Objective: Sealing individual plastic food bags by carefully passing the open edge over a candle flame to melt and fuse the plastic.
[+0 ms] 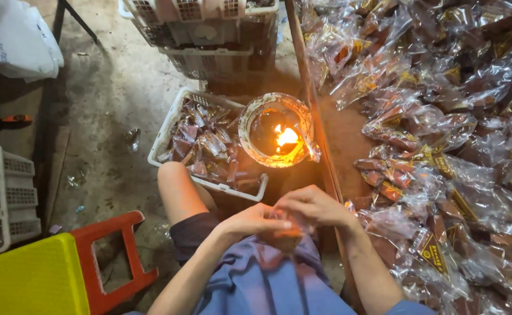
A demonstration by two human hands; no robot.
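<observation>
Both hands are pinched on one small packet (284,233) over the lap: left hand (254,221) and right hand (313,205) each have a narrow grip on its clear wrap, fingertips nearly touching. Looks light, crinkly and slippery, soft filling inside, so I'd hold it by the film edges rather than the middle. A flame (287,137) burns in a bowl (250,119) just ahead, next to a basket (164,133) of packets. Big pile (442,146) on the surface to the right.
</observation>
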